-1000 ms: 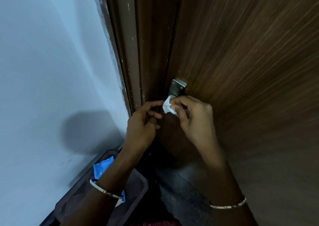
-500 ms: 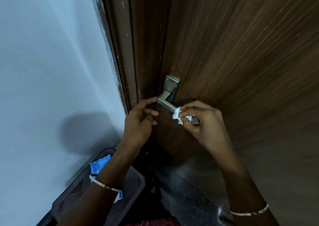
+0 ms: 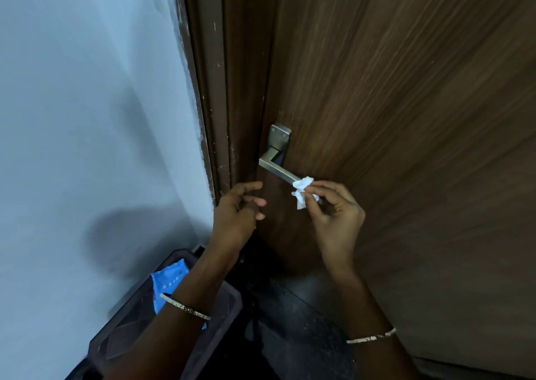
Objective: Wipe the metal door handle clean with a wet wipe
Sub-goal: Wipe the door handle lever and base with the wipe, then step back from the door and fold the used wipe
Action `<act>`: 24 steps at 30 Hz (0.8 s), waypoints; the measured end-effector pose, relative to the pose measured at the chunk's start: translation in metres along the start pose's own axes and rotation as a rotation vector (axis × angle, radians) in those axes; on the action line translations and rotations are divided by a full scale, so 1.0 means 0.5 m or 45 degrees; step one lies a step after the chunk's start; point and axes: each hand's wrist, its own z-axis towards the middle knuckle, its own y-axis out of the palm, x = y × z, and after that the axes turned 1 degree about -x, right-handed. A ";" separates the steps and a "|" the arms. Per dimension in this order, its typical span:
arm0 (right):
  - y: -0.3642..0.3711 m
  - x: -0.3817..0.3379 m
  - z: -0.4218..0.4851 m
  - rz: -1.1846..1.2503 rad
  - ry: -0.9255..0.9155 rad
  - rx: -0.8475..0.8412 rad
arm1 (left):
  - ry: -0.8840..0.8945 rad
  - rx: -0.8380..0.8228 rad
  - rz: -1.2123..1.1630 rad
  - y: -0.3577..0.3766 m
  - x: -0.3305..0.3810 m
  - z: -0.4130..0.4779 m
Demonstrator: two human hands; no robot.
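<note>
A brushed metal lever handle (image 3: 275,169) with a square backplate sticks out of the dark brown wooden door (image 3: 406,118). My right hand (image 3: 333,214) pinches a crumpled white wet wipe (image 3: 301,189) at the free end of the lever, which the wipe covers. My left hand (image 3: 237,214) hovers below and left of the handle, near the door frame, with loosely curled fingers holding nothing and not touching the handle.
A pale blue wall (image 3: 87,118) fills the left side. Below, a dark plastic bin (image 3: 174,316) stands against the wall with a blue wipes packet (image 3: 168,281) in it. The brown door frame (image 3: 220,89) runs between wall and door.
My right hand slid the wipe along the lever from the backplate end out to its free end. The handle is now uncovered. My left hand stayed near the frame.
</note>
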 end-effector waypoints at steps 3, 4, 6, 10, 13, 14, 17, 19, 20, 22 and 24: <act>-0.010 -0.013 -0.017 0.132 0.196 -0.005 | 0.013 0.015 -0.004 -0.002 -0.002 -0.025; -0.014 -0.016 -0.027 0.180 0.287 -0.015 | 0.021 0.022 -0.005 -0.003 -0.001 -0.035; -0.023 -0.028 -0.052 0.352 0.512 0.005 | 0.032 0.026 -0.002 -0.007 -0.002 -0.057; -0.047 -0.079 -0.114 0.698 0.813 -0.008 | 0.072 -0.041 0.011 -0.016 -0.004 -0.115; -0.068 -0.131 -0.172 0.786 0.874 -0.080 | 0.111 -0.106 -0.027 -0.025 -0.011 -0.175; -0.076 -0.150 -0.191 0.797 0.866 -0.084 | 0.123 -0.119 -0.065 -0.029 -0.016 -0.199; -0.102 -0.196 -0.256 0.830 0.804 -0.089 | 0.147 -0.122 -0.138 -0.040 -0.043 -0.277; -0.116 -0.223 -0.309 0.827 0.781 -0.097 | 0.150 -0.087 -0.161 -0.056 -0.070 -0.339; -0.121 -0.232 -0.334 0.828 0.778 -0.098 | 0.148 -0.069 -0.183 -0.063 -0.081 -0.365; -0.126 -0.253 -0.394 0.823 0.783 -0.117 | 0.134 -0.031 -0.290 -0.083 -0.110 -0.433; -0.122 -0.273 -0.460 0.808 0.802 -0.171 | 0.119 0.033 -0.363 -0.113 -0.144 -0.501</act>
